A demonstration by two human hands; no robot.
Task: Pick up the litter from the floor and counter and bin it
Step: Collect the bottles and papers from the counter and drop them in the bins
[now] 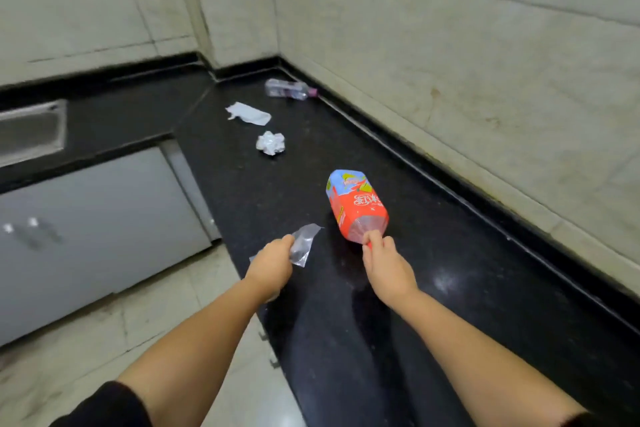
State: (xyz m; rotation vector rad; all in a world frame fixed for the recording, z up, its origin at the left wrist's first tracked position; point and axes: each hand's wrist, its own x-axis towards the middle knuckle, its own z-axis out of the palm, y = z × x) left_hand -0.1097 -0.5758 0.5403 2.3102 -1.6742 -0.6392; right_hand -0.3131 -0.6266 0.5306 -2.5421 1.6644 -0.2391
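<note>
A polished black stone worktop (450,288) runs in an L shape along two pale, marble-tiled walls (450,45) that meet in a corner, with a raised black lip where stone meets wall. The left hand (273,262) is closed around a crumpled piece of clear plastic wrapper (304,243), held at the front edge of the worktop. The right hand (386,262) pinches the neck end of a large plastic bottle (355,204) with a red and blue label, which lies on its side on the worktop, its base pointing away from the person. Beyond it, near the middle of the worktop, sits a crumpled ball of foil (270,143). Just past that lies a flattened piece of white paper (248,113). Farthest off, close to the corner and beside the wall, a small clear water bottle (289,89) lies on its side. On the left branch of the worktop a steel sink (33,130) is set into the stone. Below it are grey cabinet doors (97,218) with small metal handles. The floor (69,340) is pale tile, somewhat grimy near the cabinet base. Both forearms are bare, with a dark sleeve (104,406) at the left upper arm.
</note>
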